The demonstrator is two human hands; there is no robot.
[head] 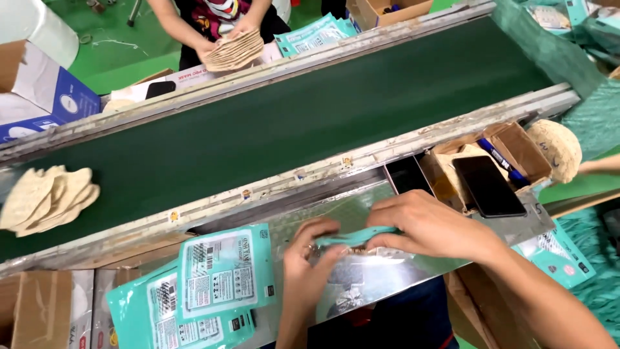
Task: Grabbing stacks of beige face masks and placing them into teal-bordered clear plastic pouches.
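A: Left hand (309, 255) and right hand (423, 227)?
B: Both pinched shut on a teal plastic pouch (354, 238) above the silvery bench (361, 210).
A: Progress?
B: Filled teal packets (223, 271) stacked left; pouch seemingly unfinished.

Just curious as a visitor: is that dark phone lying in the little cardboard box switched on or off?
Seemingly off: the phone lies face up in the cardboard box with a plain black screen, nothing lit.

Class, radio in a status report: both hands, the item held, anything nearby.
Left hand and right hand pinch flat teal plastic pouch edge-on. Stacked teal pouches lie beside left hand. Black phone beyond right hand.
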